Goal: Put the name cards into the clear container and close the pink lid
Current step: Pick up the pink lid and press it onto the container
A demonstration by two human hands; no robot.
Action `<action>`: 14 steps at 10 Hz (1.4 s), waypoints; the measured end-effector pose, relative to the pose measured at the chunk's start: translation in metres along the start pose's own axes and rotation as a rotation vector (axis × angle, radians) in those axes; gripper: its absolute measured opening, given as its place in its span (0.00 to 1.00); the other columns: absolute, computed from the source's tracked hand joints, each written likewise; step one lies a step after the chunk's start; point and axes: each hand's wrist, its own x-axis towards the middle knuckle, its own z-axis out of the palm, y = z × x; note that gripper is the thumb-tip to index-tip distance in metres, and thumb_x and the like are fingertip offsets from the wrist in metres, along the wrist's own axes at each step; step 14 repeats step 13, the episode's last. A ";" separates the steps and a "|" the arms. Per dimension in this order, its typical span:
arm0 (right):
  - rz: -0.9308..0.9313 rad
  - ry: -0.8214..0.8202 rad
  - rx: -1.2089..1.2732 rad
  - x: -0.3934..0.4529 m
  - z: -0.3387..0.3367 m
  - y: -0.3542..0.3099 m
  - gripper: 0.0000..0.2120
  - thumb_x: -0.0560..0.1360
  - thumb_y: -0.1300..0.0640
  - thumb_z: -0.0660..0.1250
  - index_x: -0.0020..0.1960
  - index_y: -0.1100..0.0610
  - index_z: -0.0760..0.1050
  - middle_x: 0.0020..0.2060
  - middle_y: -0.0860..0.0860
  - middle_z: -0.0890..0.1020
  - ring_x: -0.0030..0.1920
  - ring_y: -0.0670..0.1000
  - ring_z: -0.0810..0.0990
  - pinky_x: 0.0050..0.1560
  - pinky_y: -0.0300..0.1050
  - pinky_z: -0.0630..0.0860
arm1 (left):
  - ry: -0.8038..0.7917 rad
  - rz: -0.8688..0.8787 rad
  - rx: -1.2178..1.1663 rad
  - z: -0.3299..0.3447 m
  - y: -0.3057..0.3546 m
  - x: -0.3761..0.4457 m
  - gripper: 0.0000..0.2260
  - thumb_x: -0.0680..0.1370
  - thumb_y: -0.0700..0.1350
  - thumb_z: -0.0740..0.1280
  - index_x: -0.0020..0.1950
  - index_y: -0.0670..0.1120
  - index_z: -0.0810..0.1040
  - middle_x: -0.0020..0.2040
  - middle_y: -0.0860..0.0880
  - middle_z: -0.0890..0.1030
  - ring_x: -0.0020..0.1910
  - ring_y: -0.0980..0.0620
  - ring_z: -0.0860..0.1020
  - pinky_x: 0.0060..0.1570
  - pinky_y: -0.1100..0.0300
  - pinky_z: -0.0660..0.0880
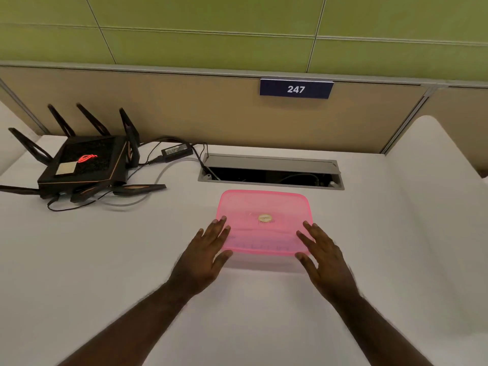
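Note:
A translucent pink lid (264,207) with a small gold sticker lies flat on top of the clear container (264,264), whose near wall shows faintly below the lid's front edge. Faint shapes show through the lid near its front; I cannot tell whether they are name cards. My left hand (206,257) rests at the lid's near left corner, fingers spread, fingertips on the rim. My right hand (323,256) mirrors it at the near right corner, fingers spread along the edge. Neither hand grips anything.
The container stands on a white desk (105,260). A black router (84,162) with several antennas, a power brick (177,150) and cables occupy the back left. An open cable hatch (272,171) lies just behind the container. A tan partition carries a sign reading 247 (295,89).

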 end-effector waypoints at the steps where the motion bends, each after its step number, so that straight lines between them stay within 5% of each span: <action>1: 0.369 0.089 0.291 0.012 0.001 -0.011 0.27 0.78 0.41 0.59 0.73 0.53 0.66 0.72 0.50 0.68 0.71 0.51 0.66 0.69 0.51 0.64 | 0.127 -0.369 -0.325 -0.003 0.006 0.005 0.27 0.80 0.57 0.57 0.76 0.45 0.62 0.77 0.51 0.62 0.76 0.53 0.60 0.73 0.60 0.57; 2: 0.678 0.057 0.637 0.030 -0.001 -0.018 0.26 0.77 0.43 0.62 0.71 0.55 0.69 0.66 0.54 0.76 0.64 0.55 0.76 0.64 0.56 0.73 | 0.104 -0.695 -0.596 -0.009 0.006 0.020 0.18 0.80 0.51 0.63 0.66 0.44 0.76 0.65 0.46 0.77 0.65 0.46 0.75 0.65 0.56 0.68; 3: 0.722 0.026 0.721 0.040 -0.006 -0.026 0.19 0.78 0.48 0.63 0.66 0.55 0.74 0.56 0.54 0.82 0.54 0.54 0.81 0.56 0.59 0.78 | 0.047 -0.820 -0.873 -0.020 0.011 0.032 0.07 0.79 0.48 0.64 0.50 0.47 0.80 0.53 0.44 0.82 0.53 0.45 0.79 0.57 0.45 0.76; 4: 0.786 0.040 0.723 0.044 -0.009 -0.032 0.16 0.79 0.53 0.64 0.64 0.58 0.76 0.55 0.56 0.82 0.54 0.58 0.80 0.56 0.59 0.78 | -0.022 -0.886 -0.993 -0.028 0.008 0.039 0.07 0.78 0.46 0.65 0.50 0.43 0.78 0.53 0.42 0.81 0.52 0.44 0.79 0.53 0.46 0.79; 7: 0.826 0.024 0.751 0.011 -0.016 -0.072 0.12 0.77 0.57 0.66 0.60 0.55 0.79 0.52 0.53 0.85 0.52 0.57 0.82 0.57 0.59 0.78 | -0.057 -0.837 -0.989 -0.048 -0.011 -0.020 0.06 0.77 0.45 0.67 0.53 0.44 0.78 0.54 0.44 0.82 0.53 0.45 0.81 0.52 0.48 0.80; 9: 0.828 -0.071 0.764 -0.042 -0.022 -0.115 0.15 0.76 0.62 0.66 0.56 0.44 0.79 0.46 0.42 0.86 0.47 0.45 0.84 0.51 0.48 0.81 | -0.073 -0.851 -1.000 -0.066 -0.014 -0.093 0.05 0.76 0.44 0.69 0.51 0.46 0.80 0.53 0.48 0.82 0.51 0.48 0.82 0.53 0.47 0.80; 10: 0.826 -0.122 0.747 -0.062 -0.027 -0.125 0.16 0.76 0.64 0.66 0.59 0.47 0.79 0.48 0.42 0.85 0.47 0.43 0.84 0.50 0.45 0.81 | -0.093 -0.835 -1.003 -0.072 -0.008 -0.122 0.05 0.75 0.45 0.70 0.50 0.48 0.81 0.52 0.51 0.84 0.51 0.49 0.83 0.54 0.47 0.80; 14: 0.911 -0.173 0.731 -0.086 -0.017 -0.132 0.18 0.76 0.63 0.66 0.63 0.48 0.76 0.54 0.45 0.83 0.52 0.47 0.83 0.54 0.52 0.80 | -0.195 -0.838 -0.874 -0.077 -0.007 -0.147 0.06 0.76 0.48 0.69 0.53 0.53 0.79 0.51 0.57 0.83 0.48 0.56 0.82 0.52 0.50 0.80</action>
